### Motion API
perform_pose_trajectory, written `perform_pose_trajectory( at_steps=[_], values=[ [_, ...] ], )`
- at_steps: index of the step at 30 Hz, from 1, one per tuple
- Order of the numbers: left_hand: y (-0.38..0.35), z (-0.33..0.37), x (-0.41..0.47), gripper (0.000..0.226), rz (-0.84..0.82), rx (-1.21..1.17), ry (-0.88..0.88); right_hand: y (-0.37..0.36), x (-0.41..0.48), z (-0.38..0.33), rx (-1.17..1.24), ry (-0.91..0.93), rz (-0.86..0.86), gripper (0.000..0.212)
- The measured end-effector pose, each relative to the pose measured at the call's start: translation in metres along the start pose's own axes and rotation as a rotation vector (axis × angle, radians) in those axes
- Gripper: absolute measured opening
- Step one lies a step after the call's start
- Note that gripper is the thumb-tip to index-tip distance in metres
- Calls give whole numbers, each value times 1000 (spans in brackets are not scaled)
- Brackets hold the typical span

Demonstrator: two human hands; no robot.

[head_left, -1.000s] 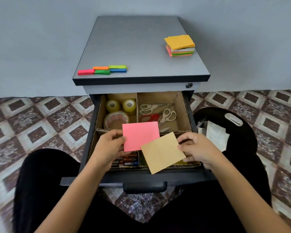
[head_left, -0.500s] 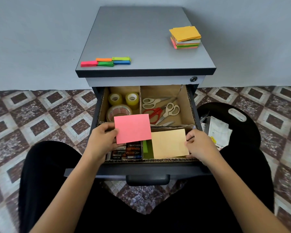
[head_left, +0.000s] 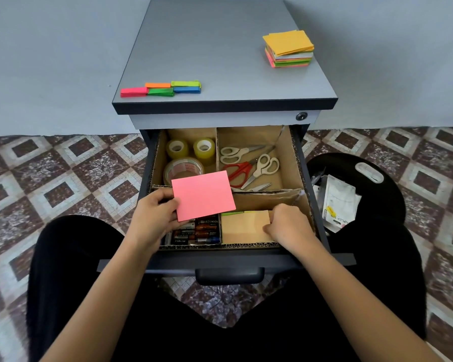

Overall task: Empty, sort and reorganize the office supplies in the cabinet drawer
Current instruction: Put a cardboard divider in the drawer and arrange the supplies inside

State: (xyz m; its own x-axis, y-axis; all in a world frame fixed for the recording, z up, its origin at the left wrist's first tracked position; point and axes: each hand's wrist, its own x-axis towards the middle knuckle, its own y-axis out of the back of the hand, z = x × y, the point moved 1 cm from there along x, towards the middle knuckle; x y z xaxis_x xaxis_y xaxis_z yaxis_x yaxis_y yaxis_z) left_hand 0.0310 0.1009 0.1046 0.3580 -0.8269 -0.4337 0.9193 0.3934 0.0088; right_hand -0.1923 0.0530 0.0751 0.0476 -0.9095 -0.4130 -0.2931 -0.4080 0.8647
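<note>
- Fingers [head_left: 169,205] of the left hand [head_left: 154,218] are pinching the left edge of a pink sticky note [head_left: 203,195], holding it over the batteries [head_left: 196,232] in the open drawer [head_left: 220,262].
- Fingers [head_left: 269,228] of the right hand [head_left: 289,226] are curling round the right edge of a tan note pad [head_left: 243,227] lying in the front-right compartment.
- Tape rolls [head_left: 177,148] and scissors [head_left: 237,169] are sitting in the rear compartments.

Office-like room: grey drawer cabinet [head_left: 220,48] on patterned tile floor [head_left: 63,178], plain wall [head_left: 50,61].
</note>
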Motion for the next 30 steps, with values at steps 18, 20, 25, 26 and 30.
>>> perform_pose_trajectory(
  at_steps=[18,20,25,26,30],
  values=[
    [-5,0,-4,18,-67,30,16,-3,7,12,255,-59,-36,23],
    [-9,0,-6,17,-94,32,23,2,0,11,193,-1,42,23],
    [-26,0,-14,16,-180,61,54,28,-24,20,356,234,556,20],
    [-31,0,-16,16,-197,72,55,32,-25,26,356,270,643,19],
    [-56,-2,-22,18,-249,144,81,37,-14,50,339,220,675,27]
  ],
)
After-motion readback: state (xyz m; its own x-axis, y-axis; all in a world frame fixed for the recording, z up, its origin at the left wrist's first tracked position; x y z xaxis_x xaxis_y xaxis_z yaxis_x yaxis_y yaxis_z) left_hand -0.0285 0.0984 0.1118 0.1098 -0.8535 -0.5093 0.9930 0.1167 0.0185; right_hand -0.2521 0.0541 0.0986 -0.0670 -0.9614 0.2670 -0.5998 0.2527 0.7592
